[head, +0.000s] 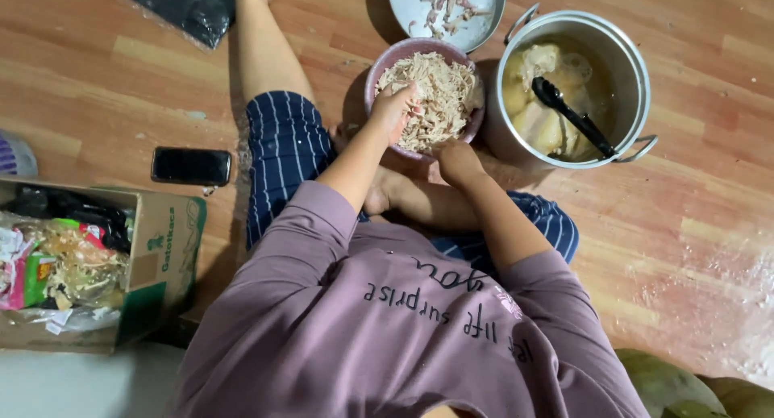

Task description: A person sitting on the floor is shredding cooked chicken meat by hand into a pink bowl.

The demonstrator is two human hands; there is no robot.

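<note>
The left hand (393, 108) is reaching, fingers loosely curled, into the shredded chicken (435, 95) in the pink bowl (379, 71) at upper centre; the right hand (456, 158) is resting at the bowl's near rim, its grip hidden.

Glossy wood floor (105, 71) is gleaming; the steel pot (637, 71) is shining smooth; the cardboard box (165, 249) is looking matt; the phone (191, 166) is glinting glassy.

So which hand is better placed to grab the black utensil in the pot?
Probably the right hand: it sits at the near rim of the pink bowl, on the side of the pot holding the black utensil. The left hand is busy in the shredded meat.
</note>
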